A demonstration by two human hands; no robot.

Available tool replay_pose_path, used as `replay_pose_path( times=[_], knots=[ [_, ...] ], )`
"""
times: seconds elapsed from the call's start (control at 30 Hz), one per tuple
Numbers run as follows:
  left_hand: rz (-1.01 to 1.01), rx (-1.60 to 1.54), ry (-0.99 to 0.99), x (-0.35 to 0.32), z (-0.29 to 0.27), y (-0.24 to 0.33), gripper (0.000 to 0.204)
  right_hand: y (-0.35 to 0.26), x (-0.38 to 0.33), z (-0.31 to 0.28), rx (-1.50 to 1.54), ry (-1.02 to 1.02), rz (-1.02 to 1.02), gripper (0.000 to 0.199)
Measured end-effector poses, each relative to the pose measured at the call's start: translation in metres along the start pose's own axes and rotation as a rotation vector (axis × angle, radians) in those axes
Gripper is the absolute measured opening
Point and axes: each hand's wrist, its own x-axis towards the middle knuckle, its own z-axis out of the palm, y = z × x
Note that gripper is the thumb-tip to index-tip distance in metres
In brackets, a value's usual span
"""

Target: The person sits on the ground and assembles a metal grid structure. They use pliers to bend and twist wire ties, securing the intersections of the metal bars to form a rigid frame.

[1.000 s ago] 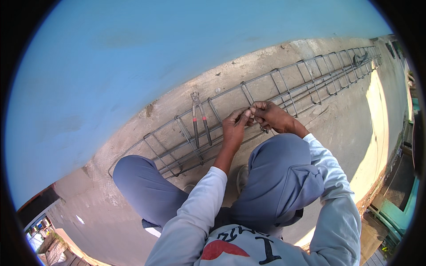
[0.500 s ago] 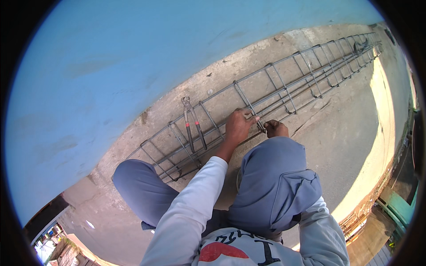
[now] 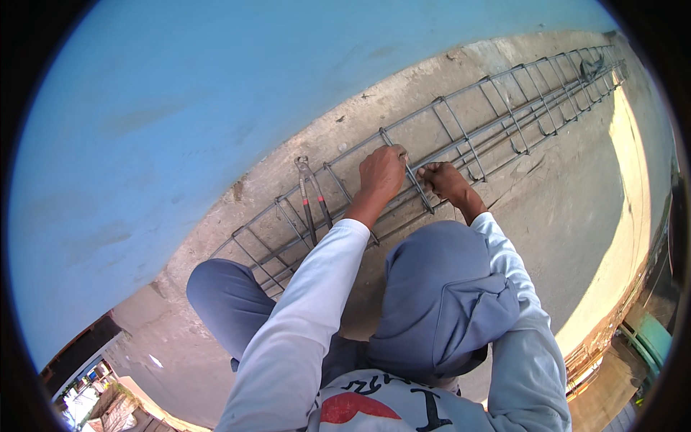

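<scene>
A long rebar cage (image 3: 468, 138) of steel bars with square stirrups lies on the concrete, running from near my left knee to the far right. My left hand (image 3: 384, 175) is closed at one stirrup (image 3: 417, 186), its fingertips against the steel; what they pinch is hidden. Just right of that stirrup, my right hand (image 3: 445, 181) has its fingers curled together at the long bars. Anything between them is too small to make out. Pincers (image 3: 305, 189) with dark handles and red bands lean, jaws up, across the cage left of my left hand.
A blue wall (image 3: 180, 108) rises along the cage's far side. My bent knees (image 3: 439, 281) are close to its near side. Something dark (image 3: 592, 70) lies on the cage's far end. A sunlit strip of floor (image 3: 625, 187) runs along the right.
Both hands have moved up, away from my knees, from the stirrup's near lower corner toward its middle. The right hand has come out from behind my knee. The pincers stay in place.
</scene>
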Motion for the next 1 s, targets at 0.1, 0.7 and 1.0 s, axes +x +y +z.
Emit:
replay_pose_path(
  times=[0.1,0.7,1.0],
  knots=[
    [-0.04,0.109,-0.134,0.01,0.002,0.006,0.024,-0.003,-0.008,-0.002,0.167,-0.08,0.04,0.023],
    [0.144,-0.201,0.236,-0.021,0.03,-0.002,0.016,0.01,-0.003,0.03,-0.433,0.319,-0.219,0.024],
    [0.536,0.058,0.204,-0.047,0.029,-0.028,0.013,-0.012,-0.014,0.017,0.037,0.088,-0.04,0.031]
  ],
)
